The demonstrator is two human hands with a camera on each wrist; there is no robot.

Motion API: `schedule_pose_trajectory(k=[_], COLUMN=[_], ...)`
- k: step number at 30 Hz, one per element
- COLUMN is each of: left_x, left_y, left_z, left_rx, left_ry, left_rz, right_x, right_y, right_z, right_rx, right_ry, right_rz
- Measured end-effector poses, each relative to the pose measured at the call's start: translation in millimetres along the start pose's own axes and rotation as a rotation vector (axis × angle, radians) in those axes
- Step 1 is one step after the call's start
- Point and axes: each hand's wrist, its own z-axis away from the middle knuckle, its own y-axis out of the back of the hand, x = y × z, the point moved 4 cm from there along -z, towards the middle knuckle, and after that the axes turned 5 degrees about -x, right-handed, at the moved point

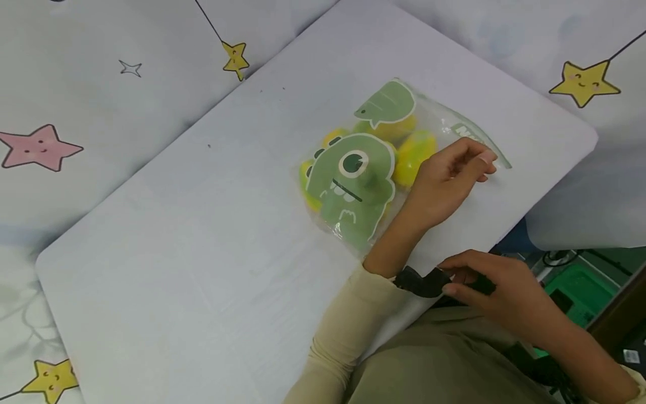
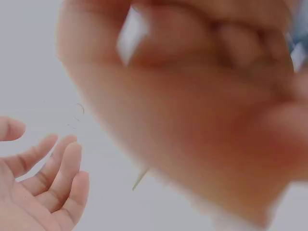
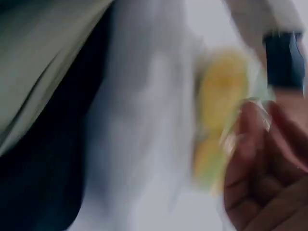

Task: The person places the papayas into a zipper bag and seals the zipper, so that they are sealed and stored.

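A clear zip bag (image 1: pixel 353 219) with a green cartoon monster print lies on the white table. Rounded yellow-and-green things (image 1: pixel 415 157) show through its plastic; their kind is unclear. My left hand (image 1: pixel 444 182) is over the bag's right side, its fingers relaxed and apart in the left wrist view. A black strap-like device (image 1: pixel 423 282) sits at my left wrist. The fingertips of my right hand (image 1: pixel 504 289) are at that device; whether they pinch it is not plain. Blurred and close, my right hand (image 2: pixel 192 110) fills much of the left wrist view.
The white table (image 1: pixel 176 252) has rounded corners and stands against cloth printed with stars. Beyond its right edge, a green bin (image 1: pixel 580 286) and cables are on the floor. The person's lap (image 1: pixel 429 359) is at the near edge.
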Motion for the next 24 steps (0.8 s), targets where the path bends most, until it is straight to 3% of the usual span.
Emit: schedule_pose_trajectory(k=[3,6,10,13,16,20,24], left_x=[-9.4,-22.4,-44.4,-58.3,-64.9,-64.8,-63.3], left_y=[-9.1,-19.7,-34.8,-42.0,-40.3,-31.3,-29.6], left_z=[-4.0,-5.7,-5.2,-4.4,-4.7,-7.0,-12.6], left_rx=[-0.069,-0.154,-0.262,-0.33,-0.392,-0.465,-0.479], left_ry=[0.015,0.051,0.094,0.095,0.122,0.189,0.178], left_rz=[-0.153,-0.434,-0.967,-1.193,-1.188,-1.028,-0.903], right_x=[29,55,73,72,70,72,80], right_y=[0,-6,-25,-34,-32,-27,-23], right_z=[11.7,24.0,27.1,20.1,9.4,-3.5,-5.8], right_rx=[-0.131,-0.236,-0.32,-0.326,-0.303,-0.291,-0.342], right_ry=[-0.192,-0.331,-0.347,-0.316,-0.355,-0.441,-0.512], right_rz=[0.109,0.19,0.196,0.213,0.217,0.175,0.098])
